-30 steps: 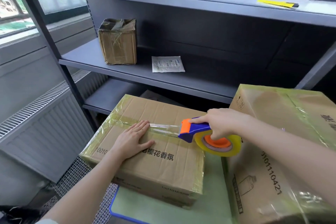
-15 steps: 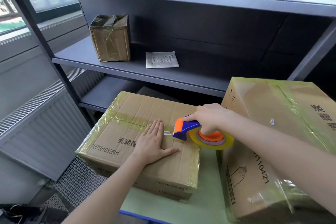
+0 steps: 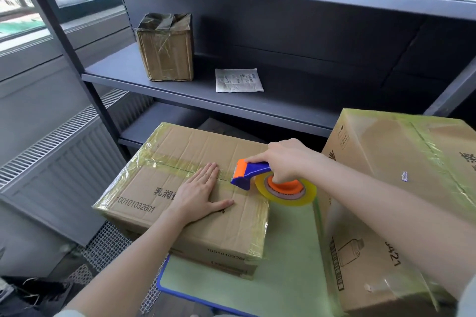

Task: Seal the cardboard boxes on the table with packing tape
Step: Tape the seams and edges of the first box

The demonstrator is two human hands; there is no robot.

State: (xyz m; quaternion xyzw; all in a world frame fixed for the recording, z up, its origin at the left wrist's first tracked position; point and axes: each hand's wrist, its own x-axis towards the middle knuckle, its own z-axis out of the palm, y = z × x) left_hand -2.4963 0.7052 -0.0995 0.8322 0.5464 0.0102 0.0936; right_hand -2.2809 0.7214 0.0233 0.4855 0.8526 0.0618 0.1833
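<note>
The cardboard box (image 3: 195,147) is seen in the head view at about 7 o'clock of the frame, set on the left part of the green table (image 3: 288,252), with a larger box (image 3: 401,162) at 4 o'clock, apart from it.

The left hand (image 3: 203,193) is laid flat on the lid, fingers straight and reaching the taped seam. The right hand (image 3: 286,159) is curled round the tape dispenser (image 3: 253,172), whose toothed orange end is held close to the lid near the box's right edge.

The seam is aligned roughly from 9 to 4 o'clock, and the box's long axis is judged to lie along it. The dispenser's cutter is pointed towards 9 o'clock, at the left fingertips.

The strip is best kept taut and centred on the seam, carried over the right edge and down the side, then pressed flat before it is cut.
</note>
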